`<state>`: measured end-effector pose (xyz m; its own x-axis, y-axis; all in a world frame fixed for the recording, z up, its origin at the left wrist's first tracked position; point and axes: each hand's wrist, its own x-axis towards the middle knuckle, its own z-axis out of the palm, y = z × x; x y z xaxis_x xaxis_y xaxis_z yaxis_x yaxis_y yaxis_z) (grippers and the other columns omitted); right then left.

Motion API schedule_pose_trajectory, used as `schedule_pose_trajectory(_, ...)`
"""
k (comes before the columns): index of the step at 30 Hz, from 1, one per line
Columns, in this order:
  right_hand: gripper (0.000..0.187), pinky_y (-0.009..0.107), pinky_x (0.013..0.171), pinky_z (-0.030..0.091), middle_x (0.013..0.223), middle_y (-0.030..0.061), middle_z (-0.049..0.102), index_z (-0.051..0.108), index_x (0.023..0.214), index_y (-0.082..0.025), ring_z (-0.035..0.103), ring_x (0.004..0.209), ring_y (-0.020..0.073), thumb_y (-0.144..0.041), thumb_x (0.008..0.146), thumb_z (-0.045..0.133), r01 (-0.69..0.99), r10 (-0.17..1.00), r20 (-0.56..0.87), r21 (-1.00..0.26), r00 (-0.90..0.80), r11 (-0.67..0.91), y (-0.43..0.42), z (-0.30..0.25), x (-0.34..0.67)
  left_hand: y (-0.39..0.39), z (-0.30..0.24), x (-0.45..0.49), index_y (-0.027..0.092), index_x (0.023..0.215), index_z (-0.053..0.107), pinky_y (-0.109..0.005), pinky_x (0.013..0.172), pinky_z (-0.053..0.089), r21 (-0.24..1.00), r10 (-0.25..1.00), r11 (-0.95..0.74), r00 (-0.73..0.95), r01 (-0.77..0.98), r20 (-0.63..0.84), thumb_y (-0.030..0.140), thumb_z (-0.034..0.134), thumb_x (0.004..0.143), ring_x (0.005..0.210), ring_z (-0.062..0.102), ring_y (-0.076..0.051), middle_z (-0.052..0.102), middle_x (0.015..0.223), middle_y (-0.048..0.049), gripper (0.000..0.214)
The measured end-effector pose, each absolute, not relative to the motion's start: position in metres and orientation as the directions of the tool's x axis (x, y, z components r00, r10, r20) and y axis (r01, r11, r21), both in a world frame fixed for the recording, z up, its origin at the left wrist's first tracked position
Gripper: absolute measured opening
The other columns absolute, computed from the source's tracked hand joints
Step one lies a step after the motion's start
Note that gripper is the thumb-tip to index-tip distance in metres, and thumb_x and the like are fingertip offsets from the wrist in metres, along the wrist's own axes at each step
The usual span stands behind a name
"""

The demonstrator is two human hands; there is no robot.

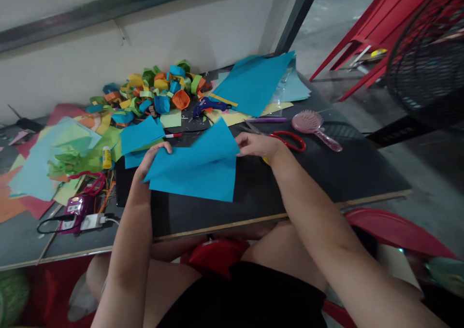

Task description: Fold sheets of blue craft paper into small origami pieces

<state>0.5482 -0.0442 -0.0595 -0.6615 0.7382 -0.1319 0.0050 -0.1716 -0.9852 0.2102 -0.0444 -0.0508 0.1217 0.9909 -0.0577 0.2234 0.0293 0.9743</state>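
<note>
Over the dark worktop (261, 202), a folded or doubled piece of blue paper (195, 173) hangs between two hands, its lower edge toward the person. No brand can be read: the label on the yellow glue stick (107, 158) and the markings on the purple socket block (76, 205) are too small and blurred. The left hand (154, 156) grasps the paper near its upper left corner, the sheet lying just to the right of the palm; the right hand (259, 145) pinches its right edge, fingertips touching the paper — the fingers curled, the sheet to their left. Behind the paper lie a pile of small coloured paper shapes (159, 91) and a blue glue gun (209, 106). Red-handled scissors (295, 142) rest just beyond the right wrist — near a pink hairbrush (308, 121).
</note>
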Motion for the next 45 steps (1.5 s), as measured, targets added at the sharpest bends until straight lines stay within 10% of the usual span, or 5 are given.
schedule_pose_trajectory(5,0.054,0.045,0.084,0.056,0.119,0.0107,0.069,0.067,0.081,-0.020,0.068,0.103,0.0293,-0.063,0.051,0.079,-0.198,0.714,-0.133,-0.912,-0.687,-0.360,-0.051,-0.044,0.533,-0.049,-0.039,0.224,0.022,0.063,0.060,-0.028,0.042,0.040,0.953,0.787,0.274,0.538,0.133,-0.301,0.062,0.069,0.060,0.044,0.049,-0.015,0.054,0.053,-0.0030,0.040)
schedule_pose_trajectory(11,0.047,0.036,0.075,0.060,0.100,0.0080,0.075,0.071,0.093,-0.018,0.071,0.086,0.0253,-0.041,0.055,0.087,0.204,0.494,-0.344,-0.927,-0.798,-0.316,-0.068,-0.057,0.466,-0.052,-0.044,0.247,0.024,0.081,0.069,-0.033,0.055,0.050,0.956,0.825,0.230,0.485,0.183,-0.291,0.057,0.068,0.063,0.056,0.058,-0.019,0.067,0.069,-0.0045,0.037)
schedule_pose_trajectory(18,0.065,0.052,0.096,0.054,0.127,0.0133,0.064,0.064,0.114,-0.020,0.065,0.109,0.0315,-0.042,0.057,0.087,-0.259,0.914,-0.330,-0.885,-0.236,-0.386,-0.055,-0.073,0.478,-0.044,-0.061,0.244,0.019,0.115,0.065,-0.052,0.094,0.051,0.972,0.966,0.215,0.169,-0.095,-0.197,0.086,0.020,0.077,0.107,0.066,-0.032,0.072,0.100,-0.0143,0.089)
schedule_pose_trajectory(25,0.083,0.053,0.098,0.052,0.134,0.0122,0.060,0.058,0.126,-0.023,0.059,0.118,0.0344,-0.048,0.053,0.088,-0.175,0.931,-0.274,-0.931,-0.239,-0.319,-0.052,-0.077,0.477,-0.052,-0.069,0.262,0.019,0.099,0.071,-0.049,0.090,0.056,0.960,0.938,0.280,0.220,-0.032,-0.266,0.047,0.086,0.056,0.105,0.067,-0.034,0.074,0.101,-0.0130,0.054)
schedule_pose_trajectory(45,0.037,0.035,0.060,0.054,0.080,0.0061,0.072,0.072,0.078,-0.021,0.066,0.068,0.0206,-0.052,0.060,0.082,0.062,0.960,-0.022,-0.998,-0.279,-0.005,-0.054,-0.072,0.493,-0.054,-0.065,0.260,0.020,0.087,0.068,-0.039,0.085,0.058,0.983,0.963,-0.184,-0.195,0.020,0.185,0.042,0.085,0.060,0.098,0.068,-0.025,0.073,0.101,-0.0064,0.038)
